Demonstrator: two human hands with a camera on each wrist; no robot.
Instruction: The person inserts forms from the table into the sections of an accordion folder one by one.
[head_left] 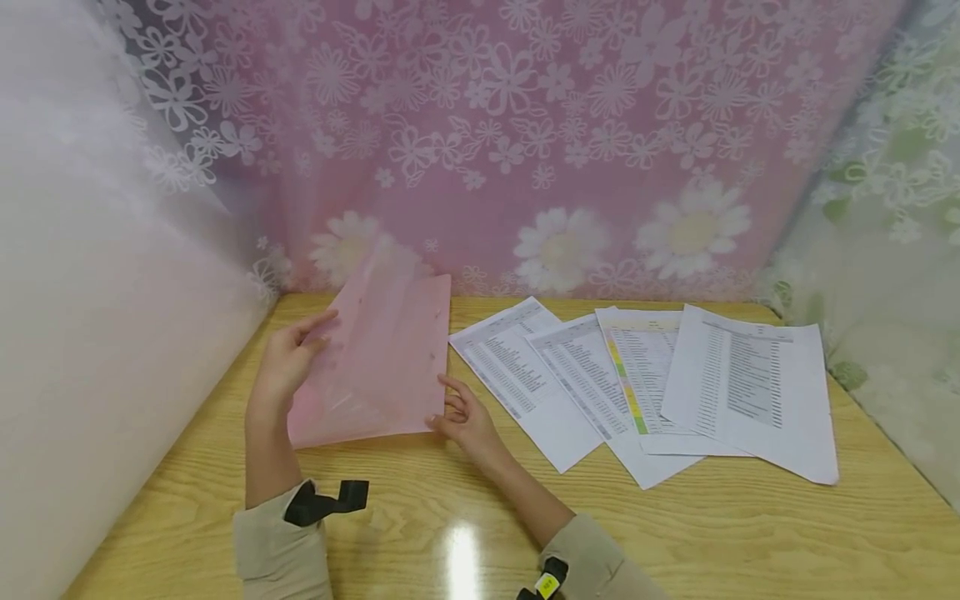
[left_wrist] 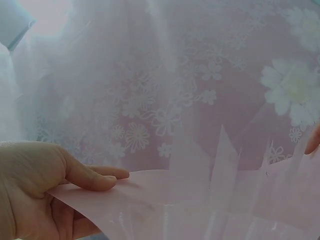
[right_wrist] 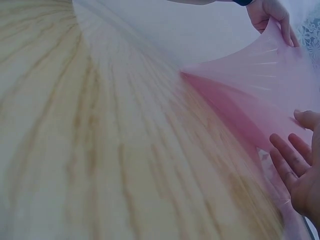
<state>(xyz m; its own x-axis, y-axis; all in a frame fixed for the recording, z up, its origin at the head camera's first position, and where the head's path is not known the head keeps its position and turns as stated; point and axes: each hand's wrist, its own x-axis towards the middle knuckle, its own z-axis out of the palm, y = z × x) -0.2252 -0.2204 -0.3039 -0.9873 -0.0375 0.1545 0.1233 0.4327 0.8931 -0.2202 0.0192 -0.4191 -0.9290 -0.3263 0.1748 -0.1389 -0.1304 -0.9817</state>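
"Four printed sheets lie fanned and overlapping on the right half of the tabletop. Which is uppermost at the right?"

"The rightmost sheet, nearest the tabletop's right edge. It covers part of the one with a coloured strip down its left side."

"Where's the pink folder?"

"Left of those sheets, toward the tabletop's back left corner. Its left side is raised off the wood, and a clear part stands up in front of the flowered curtain behind the back edge."

"What has hold of it?"

"The left hand. Its grip is clamped on that raised left side, thumb above and some fingers beneath."

"And the right hand?"

"At the folder's right edge, close to the front right corner. Its grip is loose, thumb and fingers apart; how firmly they press, I cannot tell."

"Anything on the arms?"

"Beige sleeves, with a black strap at the left wrist and a yellow tag at the right."
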